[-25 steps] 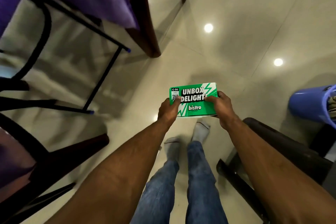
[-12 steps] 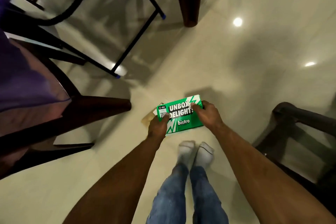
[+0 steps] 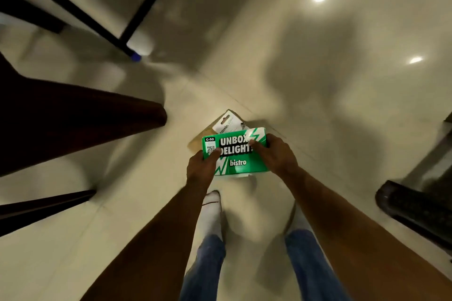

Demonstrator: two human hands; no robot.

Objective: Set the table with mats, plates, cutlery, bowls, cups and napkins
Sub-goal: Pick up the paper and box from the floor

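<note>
Gripping green "UNBOX DELIGHT! bistro" box [image 3: 238, 162], both hands.

— What are you wearing, then?

— My forearms are bare, no sleeves, watch or rings on my left hand [image 3: 201, 166] or my right hand [image 3: 275, 154]. Blue denim jeans [image 3: 208, 264] run down the lower middle of the frame.

— And your feet?

— White socks [image 3: 212, 212], no shoes. The left one has a thin dark stripe near the toe; the right is blurred.
</note>
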